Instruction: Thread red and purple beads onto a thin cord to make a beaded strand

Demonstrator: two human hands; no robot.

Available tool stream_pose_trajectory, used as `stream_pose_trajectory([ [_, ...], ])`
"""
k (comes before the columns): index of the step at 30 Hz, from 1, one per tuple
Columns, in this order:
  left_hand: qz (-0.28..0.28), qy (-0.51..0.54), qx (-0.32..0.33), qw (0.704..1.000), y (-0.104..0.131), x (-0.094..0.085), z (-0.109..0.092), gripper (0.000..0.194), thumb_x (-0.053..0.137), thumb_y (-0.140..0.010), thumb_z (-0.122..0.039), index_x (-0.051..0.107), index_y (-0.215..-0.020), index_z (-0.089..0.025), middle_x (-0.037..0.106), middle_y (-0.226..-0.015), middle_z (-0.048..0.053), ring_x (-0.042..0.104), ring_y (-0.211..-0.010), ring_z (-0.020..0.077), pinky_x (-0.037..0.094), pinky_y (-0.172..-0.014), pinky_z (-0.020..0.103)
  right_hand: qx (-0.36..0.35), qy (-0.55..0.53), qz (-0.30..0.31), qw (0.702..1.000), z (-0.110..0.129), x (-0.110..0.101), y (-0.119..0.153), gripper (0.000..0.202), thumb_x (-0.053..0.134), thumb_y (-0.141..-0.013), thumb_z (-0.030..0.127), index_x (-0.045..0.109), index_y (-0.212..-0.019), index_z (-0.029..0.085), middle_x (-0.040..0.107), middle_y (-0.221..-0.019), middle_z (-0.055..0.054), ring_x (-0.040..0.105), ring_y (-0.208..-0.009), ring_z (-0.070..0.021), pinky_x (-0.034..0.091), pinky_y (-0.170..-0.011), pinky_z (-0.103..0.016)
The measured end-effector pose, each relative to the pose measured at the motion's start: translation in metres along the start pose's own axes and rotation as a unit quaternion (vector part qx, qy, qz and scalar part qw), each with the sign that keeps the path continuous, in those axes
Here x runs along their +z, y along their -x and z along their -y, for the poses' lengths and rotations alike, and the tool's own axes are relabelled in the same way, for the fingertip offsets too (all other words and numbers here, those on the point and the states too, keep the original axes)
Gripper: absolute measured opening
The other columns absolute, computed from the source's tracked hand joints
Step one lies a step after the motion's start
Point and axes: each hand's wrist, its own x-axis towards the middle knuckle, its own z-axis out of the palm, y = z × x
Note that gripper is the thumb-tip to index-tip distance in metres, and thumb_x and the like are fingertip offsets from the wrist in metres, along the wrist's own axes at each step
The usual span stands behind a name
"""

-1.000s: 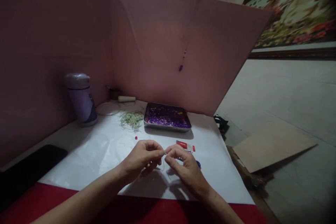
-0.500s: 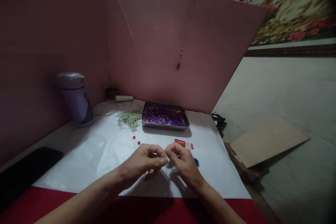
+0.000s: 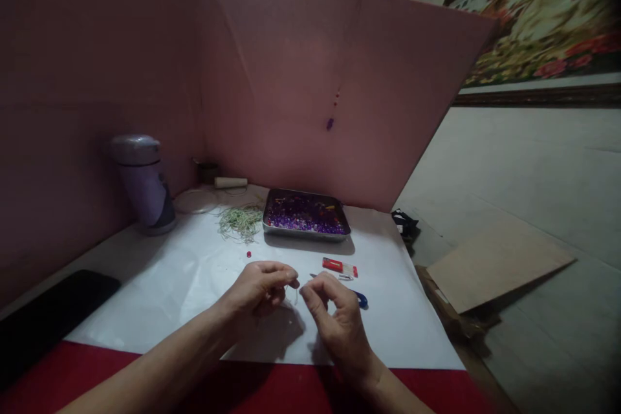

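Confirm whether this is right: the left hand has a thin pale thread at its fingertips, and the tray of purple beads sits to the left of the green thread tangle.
Not quite: the head view shows the tray of purple beads to the right of the green thread tangle. The left hand does have a thin pale thread at its fingertips.

The tray (image 3: pixel 306 235) looks like smooth, shiny metal, the beads (image 3: pixel 305 215) like glossy plastic. The pile of threads (image 3: pixel 241 221) looks rough, the white sheet (image 3: pixel 194 291) smooth and faintly glossy, the brown board (image 3: pixel 499 268) matt.
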Motion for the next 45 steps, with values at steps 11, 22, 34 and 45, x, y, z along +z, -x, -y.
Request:
stream_pose_trajectory([
  [11, -0.003, 0.069, 0.0, 0.998, 0.006, 0.006, -0.004, 0.015, 0.069, -0.068, -0.024, 0.064, -0.069, -0.01, 0.054, -0.05, -0.002, 0.031, -0.035, 0.0007, 0.015, -0.035, 0.016, 0.125, -0.09, 0.098, 0.983, -0.007, 0.02, 0.004, 0.014, 0.054, -0.081, 0.02, 0.058, -0.068, 0.016, 0.053, -0.061, 0.002, 0.047, -0.059, -0.0129, 0.038, -0.055, -0.022],
  [22, -0.065, 0.044, 0.008, 0.997, -0.004, 0.002, 0.007, 0.022, 0.073, -0.063, -0.029, 0.06, -0.068, -0.012, 0.047, -0.039, -0.006, 0.032, -0.032, 0.003, 0.015, -0.035, 0.017, -0.006, -0.151, 0.053, 0.987, 0.014, 0.008, 0.008, 0.021, 0.055, -0.082, 0.023, 0.049, -0.062, 0.018, 0.057, -0.092, -0.007, 0.052, -0.07, -0.0142, 0.039, -0.057, -0.024],
  [34, -0.06, 0.043, 0.012, 0.997, -0.002, 0.006, 0.007, 0.024, 0.074, -0.059, -0.029, 0.058, -0.064, -0.012, 0.061, -0.056, 0.001, 0.038, -0.036, 0.0033, 0.019, -0.035, 0.017, 0.141, -0.217, -0.015, 0.966, 0.001, 0.008, 0.003, 0.023, 0.06, -0.082, 0.038, 0.066, -0.076, 0.016, 0.061, -0.072, -0.002, 0.047, -0.058, -0.0117, 0.036, -0.053, -0.022],
  [45, -0.062, -0.059, 0.039, 0.996, 0.002, 0.013, 0.002, 0.023, 0.068, -0.063, -0.034, 0.058, -0.064, -0.013, 0.049, -0.038, -0.005, 0.031, -0.029, 0.0037, 0.02, -0.032, 0.018, 0.235, -0.318, -0.01, 0.919, -0.002, 0.014, 0.001, 0.028, 0.073, -0.071, 0.036, 0.056, -0.077, 0.016, 0.064, -0.065, -0.001, 0.053, -0.05, -0.0105, 0.036, -0.041, -0.018],
])
